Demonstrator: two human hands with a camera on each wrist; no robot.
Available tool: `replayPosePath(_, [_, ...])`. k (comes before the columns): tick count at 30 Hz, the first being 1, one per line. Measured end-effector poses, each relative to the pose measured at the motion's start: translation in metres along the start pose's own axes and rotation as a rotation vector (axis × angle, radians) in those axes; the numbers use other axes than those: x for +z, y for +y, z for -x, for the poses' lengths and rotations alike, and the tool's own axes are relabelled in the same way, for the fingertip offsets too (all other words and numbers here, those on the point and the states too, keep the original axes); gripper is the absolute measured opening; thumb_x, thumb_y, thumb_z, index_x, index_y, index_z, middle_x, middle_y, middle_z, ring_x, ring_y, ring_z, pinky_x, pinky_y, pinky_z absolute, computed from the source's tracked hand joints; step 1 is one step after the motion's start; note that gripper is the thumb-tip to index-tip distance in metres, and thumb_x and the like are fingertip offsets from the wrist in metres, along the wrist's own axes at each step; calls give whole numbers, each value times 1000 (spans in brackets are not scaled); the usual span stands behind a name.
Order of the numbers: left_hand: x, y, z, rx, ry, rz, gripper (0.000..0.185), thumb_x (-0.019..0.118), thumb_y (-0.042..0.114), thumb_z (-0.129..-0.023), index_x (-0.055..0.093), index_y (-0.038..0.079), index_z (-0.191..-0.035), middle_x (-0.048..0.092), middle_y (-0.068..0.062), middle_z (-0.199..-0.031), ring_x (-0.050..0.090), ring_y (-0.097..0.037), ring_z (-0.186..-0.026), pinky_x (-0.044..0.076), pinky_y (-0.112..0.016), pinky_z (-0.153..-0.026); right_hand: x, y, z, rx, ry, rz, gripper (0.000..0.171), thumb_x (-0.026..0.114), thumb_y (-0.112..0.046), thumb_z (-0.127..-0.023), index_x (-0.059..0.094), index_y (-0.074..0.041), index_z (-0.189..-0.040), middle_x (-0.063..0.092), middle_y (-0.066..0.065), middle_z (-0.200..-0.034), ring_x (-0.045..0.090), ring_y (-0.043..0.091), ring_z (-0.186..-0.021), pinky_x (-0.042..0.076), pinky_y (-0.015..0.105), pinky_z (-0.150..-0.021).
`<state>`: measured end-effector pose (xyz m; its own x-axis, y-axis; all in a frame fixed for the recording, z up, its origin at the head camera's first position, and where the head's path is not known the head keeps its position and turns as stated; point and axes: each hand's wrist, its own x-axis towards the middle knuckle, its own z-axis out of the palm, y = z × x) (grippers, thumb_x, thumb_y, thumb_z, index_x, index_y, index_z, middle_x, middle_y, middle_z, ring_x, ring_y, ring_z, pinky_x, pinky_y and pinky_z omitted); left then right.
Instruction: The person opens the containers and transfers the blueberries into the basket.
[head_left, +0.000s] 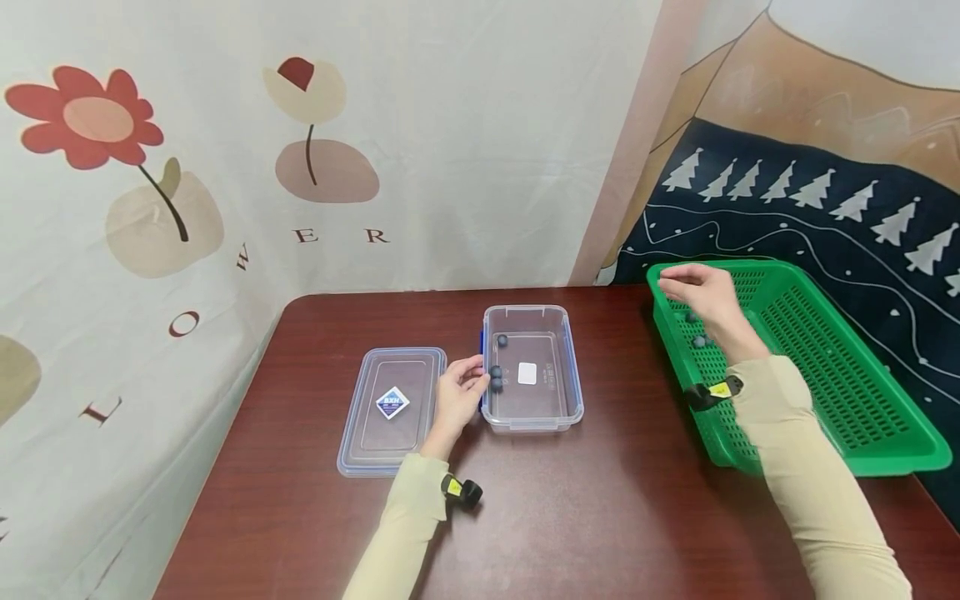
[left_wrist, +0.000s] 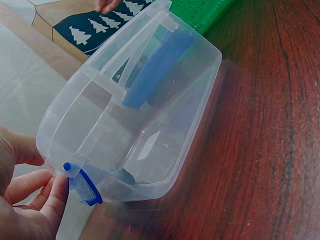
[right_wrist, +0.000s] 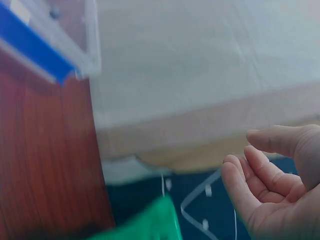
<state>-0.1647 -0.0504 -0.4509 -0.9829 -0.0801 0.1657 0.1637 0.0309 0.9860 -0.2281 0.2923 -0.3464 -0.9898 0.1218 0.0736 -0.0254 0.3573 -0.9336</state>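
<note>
My left hand (head_left: 459, 398) is at the left side of a clear plastic box (head_left: 551, 414), its thumb and fingers pinching the edge by a blue latch (left_wrist: 86, 187). Inside the box, along its left wall, lie blueberries (head_left: 502, 341), small, round and dark blue. Over the near-left part of a green basket (head_left: 862, 467) hovers my right hand (head_left: 708, 298). In the right wrist view its fingers (right_wrist: 239, 182) are loosely curved, the thumb apart from them, and nothing shows between. Below that hand, a few more blueberries (head_left: 699, 342) lie on the basket's floor, partly hidden by it.
A clear lid (head_left: 378, 454) with a blue-and-white sticker lies flat on the brown table (head_left: 585, 517), left of the box. Behind the table hangs a printed cloth (head_left: 480, 167). A dark cloth with white trees (head_left: 750, 217) hangs behind the basket.
</note>
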Motion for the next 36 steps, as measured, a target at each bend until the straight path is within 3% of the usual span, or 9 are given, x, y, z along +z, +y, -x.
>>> replayPosePath(4, [0,0,0,-2,3,-3,31,58,-18,-78,55,-23,-108,54,-35,-100,56,-46,-95,52,-43,-88,31,-7,0,-6,-56,20,30,64,-10,-88,60,9,-110,63,-11,-83,60,0,-74,53,13,-72])
replayPosePath(11, [0,0,0,8,1,-1,30,58,-19,-77,55,-24,-107,53,-36,-100,56,-48,-95,52,-43,-88,93,-13,4,-4,-160,143,27,66,-14,-87,66,2,-108,64,18,-106,56,22,-88,50,27,-75])
replayPosePath(23, [0,0,1,22,-1,5,30,57,-19,-77,54,-25,-107,53,-37,-99,55,-48,-94,54,-34,-85,176,-3,24,-40,-280,78,21,70,-4,-81,68,6,-100,69,14,-89,62,15,-75,53,23,-69])
replayPosePath(29, [1,0,0,13,-5,10,32,57,-19,-77,53,-25,-108,52,-37,-100,55,-48,-94,53,-23,-81,200,14,30,21,-291,49,19,69,-1,-80,68,7,-97,70,14,-86,60,9,-72,52,19,-66])
replayPosePath(36, [0,1,0,-2,-3,15,31,57,-18,-78,53,-25,-108,52,-36,-103,55,-48,-96,53,-30,-85,218,27,38,50,-307,92,15,71,2,-75,69,7,-90,70,13,-78,58,7,-64,49,17,-57])
